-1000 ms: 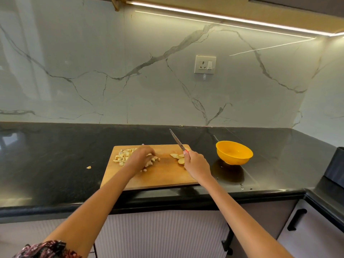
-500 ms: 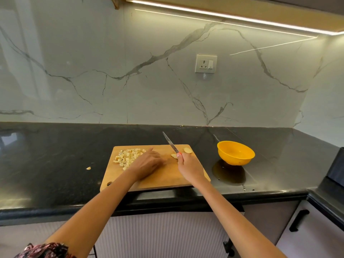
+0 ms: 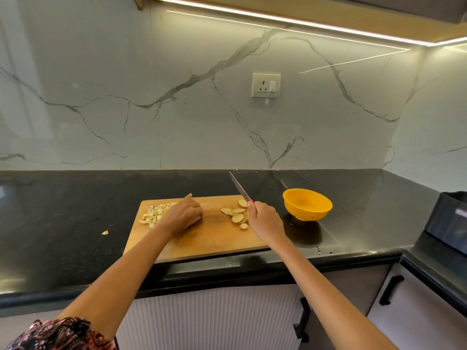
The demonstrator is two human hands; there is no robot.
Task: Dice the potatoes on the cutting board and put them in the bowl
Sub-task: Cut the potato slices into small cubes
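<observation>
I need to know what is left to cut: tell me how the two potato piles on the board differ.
The diced pile is small cubes at the cutting board's left end, beside the left hand. The sliced pile is flat rounds, still undiced, next to the right hand gripping the knife. Both are pale yellow and lie on the board.

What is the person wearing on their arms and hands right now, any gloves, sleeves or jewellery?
No gloves: the left hand and right hand are bare, and both forearms are uncovered with no watch or bracelet visible. A dark patterned sleeve with red and pale floral print shows at the left upper arm. A right fingernail near the knife handle looks painted red-orange.
</observation>
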